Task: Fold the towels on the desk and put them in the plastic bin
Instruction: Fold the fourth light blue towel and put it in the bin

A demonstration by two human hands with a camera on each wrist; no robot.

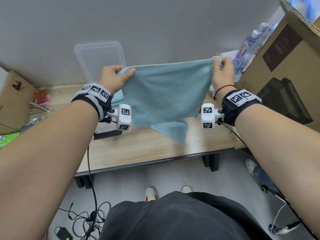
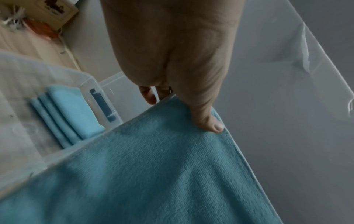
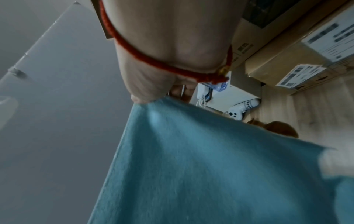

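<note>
A teal towel [image 1: 166,94] hangs spread in the air above the wooden desk [image 1: 155,149]. My left hand [image 1: 116,75] pinches its top left corner, thumb on the near face of the towel [image 2: 172,174]. My right hand [image 1: 222,70] pinches the top right corner of the towel [image 3: 201,166]. The lower corner droops onto the desk. Behind the towel stands the clear plastic bin [image 2: 99,87], holding folded light blue towels [image 2: 69,113]. Its clear lid [image 1: 100,59] leans against the wall.
Large cardboard boxes [image 1: 285,70] crowd the right side, with bagged water bottles [image 1: 249,49] beside them. A white game controller [image 3: 241,110] lies on the desk at the right. Another box and clutter [image 1: 15,101] sit at the left. Cables [image 1: 86,219] lie on the floor.
</note>
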